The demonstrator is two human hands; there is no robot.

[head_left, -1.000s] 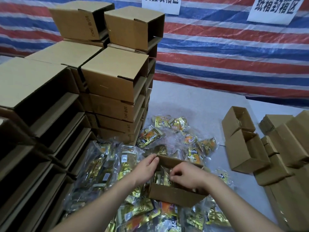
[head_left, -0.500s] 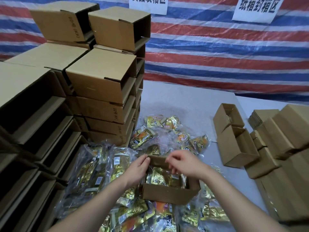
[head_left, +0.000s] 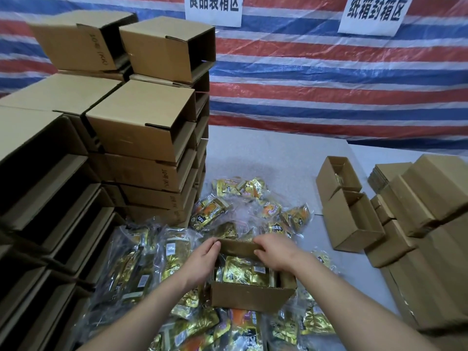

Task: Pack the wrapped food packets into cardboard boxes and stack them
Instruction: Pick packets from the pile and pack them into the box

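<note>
A small open cardboard box (head_left: 250,297) sits on a heap of gold wrapped food packets (head_left: 222,211) at the lower middle. Gold packets (head_left: 243,271) lie inside it. My left hand (head_left: 202,259) grips the box's far left corner, fingers curled over the rim. My right hand (head_left: 276,250) holds the far flap (head_left: 238,245) near its right end, fingers over its edge. More packets (head_left: 141,264) in clear bags spread left and below the box.
Tall stacks of cardboard boxes (head_left: 141,133) on their sides fill the left. Two open empty boxes (head_left: 352,219) stand at the right, beside piles of flat cardboard (head_left: 430,224). Grey tabletop (head_left: 266,158) lies behind the packets, and a striped tarpaulin (head_left: 329,72) with two signs hangs beyond.
My right hand has moved from inside the box up to the far flap. My left hand stays at the box's left corner. The packets inside now show.
</note>
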